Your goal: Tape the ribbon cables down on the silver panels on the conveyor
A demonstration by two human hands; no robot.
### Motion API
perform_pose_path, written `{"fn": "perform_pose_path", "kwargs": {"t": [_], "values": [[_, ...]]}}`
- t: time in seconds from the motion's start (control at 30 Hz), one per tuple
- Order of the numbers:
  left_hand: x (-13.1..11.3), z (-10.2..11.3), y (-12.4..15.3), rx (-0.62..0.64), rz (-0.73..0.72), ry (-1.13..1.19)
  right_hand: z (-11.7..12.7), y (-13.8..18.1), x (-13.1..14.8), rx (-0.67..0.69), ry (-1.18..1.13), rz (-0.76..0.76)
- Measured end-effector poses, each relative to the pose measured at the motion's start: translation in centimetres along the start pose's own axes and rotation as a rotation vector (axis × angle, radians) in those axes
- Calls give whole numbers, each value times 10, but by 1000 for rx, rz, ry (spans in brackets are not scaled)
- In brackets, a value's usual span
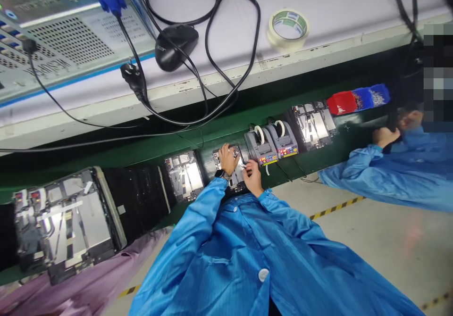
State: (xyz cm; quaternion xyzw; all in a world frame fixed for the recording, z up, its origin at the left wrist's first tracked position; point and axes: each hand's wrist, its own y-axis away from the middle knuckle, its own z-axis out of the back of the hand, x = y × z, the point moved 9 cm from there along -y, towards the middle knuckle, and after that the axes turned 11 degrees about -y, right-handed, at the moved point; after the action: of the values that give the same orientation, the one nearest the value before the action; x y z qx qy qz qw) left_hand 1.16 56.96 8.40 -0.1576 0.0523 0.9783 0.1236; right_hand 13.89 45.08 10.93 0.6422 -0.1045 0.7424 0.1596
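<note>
My left hand (228,159), with a black watch on its wrist, grips the near edge of a small open electronic unit (230,180) lying on a green conveyor belt (184,140). My right hand (253,177) sits beside it, its fingertips pinching a small pale strip (242,163) over the unit. The hands nearly meet, and they hide much of the unit. Just beyond my right hand stand a pair of grey tape dispensers (272,141) with lit red displays.
Similar metal-framed units (184,175) lie along the belt on both sides. Above it, a white bench holds a computer case, black mouse, cables and tape roll. A co-worker's blue sleeve (357,170) and hands reach in at right, near red and blue bins (357,99).
</note>
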Motion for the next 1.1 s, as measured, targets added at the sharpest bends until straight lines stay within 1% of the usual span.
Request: {"fn": "perform_pose_path", "kwargs": {"t": [0.07,0.2,0.27,0.33,0.37,0.43,0.53,0.57,0.6,0.67,0.73,0.8,0.87,1.0,1.1], "values": [[2,-6,-10,37,6,-17,-8,-4,-6,11,26,21],[7,-11,-11,59,58,-36,-4,0,-13,1,61,17],[6,-11,-10,68,77,-36,2,6,-7,-3,67,22],[4,-12,-9,82,75,-29,14,12,5,-45,61,41],[3,-13,-9,86,69,-24,25,14,13,-90,53,56],[2,-15,-10,87,56,-12,56,13,29,-223,53,103],[4,-20,-11,78,45,-2,119,0,46,-449,169,195],[4,-23,-11,79,40,1,141,-7,47,-510,237,221],[4,-25,-12,82,33,2,159,-15,46,-540,303,241],[3,-28,-13,90,12,-2,185,-36,36,-504,395,261],[0,-27,-14,95,-9,-16,195,-53,20,-410,469,250],[-1,-25,-15,101,-27,-32,195,-63,7,-334,555,225],[-1,-22,-15,107,-44,-41,191,-67,0,-285,658,201],[4,-19,-17,107,-68,-46,179,-72,2,-179,845,181],[10,-19,-18,124,-51,-44,175,-75,5,-97,911,182]]}}
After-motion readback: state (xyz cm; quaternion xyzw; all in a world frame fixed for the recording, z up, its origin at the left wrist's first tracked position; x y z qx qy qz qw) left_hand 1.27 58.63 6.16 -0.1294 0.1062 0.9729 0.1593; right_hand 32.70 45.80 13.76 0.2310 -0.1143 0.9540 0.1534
